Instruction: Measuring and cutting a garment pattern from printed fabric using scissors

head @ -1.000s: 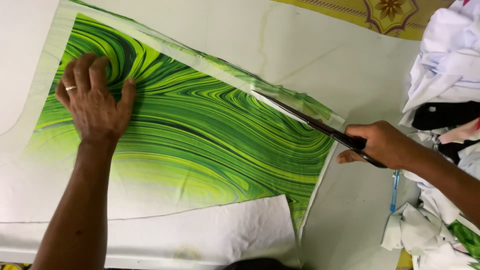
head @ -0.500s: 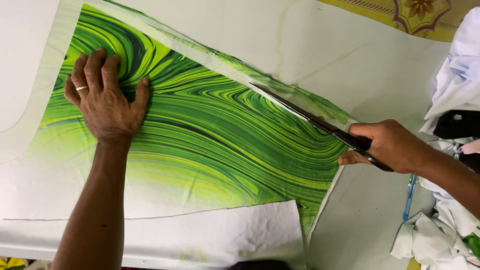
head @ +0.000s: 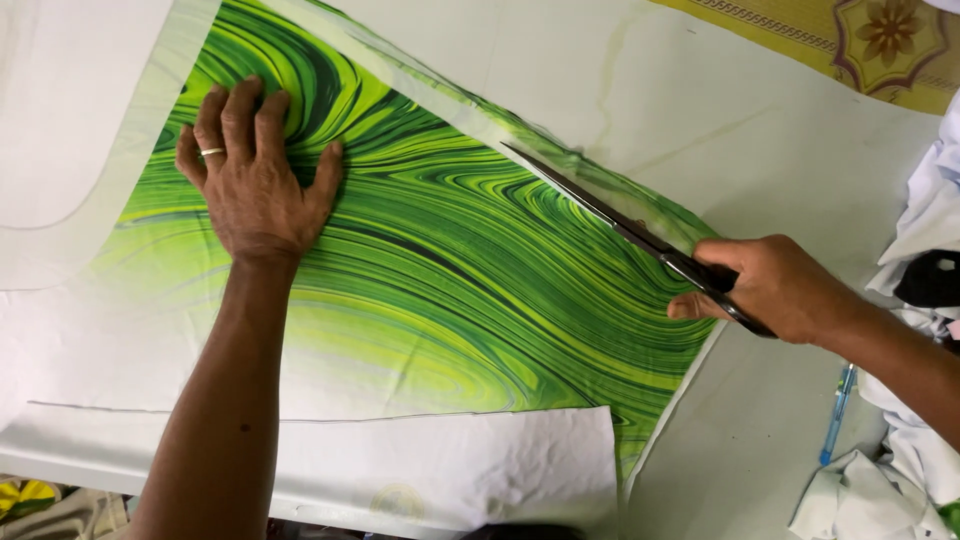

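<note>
Green swirl-patterned fabric (head: 450, 290) lies spread flat across the white tabletop (head: 780, 150), running diagonally from upper left toward lower right. Left hand (head: 255, 185) presses palm-down on the fabric's upper left part, fingers spread and flat, gripping nothing; a ring sits on one finger. Right hand (head: 770, 285) is closed around the handles of long dark scissors (head: 620, 225) at the fabric's right edge. Scissor blades lie along the pale upper border of the fabric, tips pointing up and left; blades look nearly together, though I cannot tell for sure. White paper sheet (head: 450, 470) overlaps the fabric's lower edge. Blue pen (head: 835, 415) rests on the tabletop just below the right forearm. Heap of white cloth (head: 900, 490) sits at the far right. Yellow patterned cloth (head: 880, 40) shows at top right.
</note>
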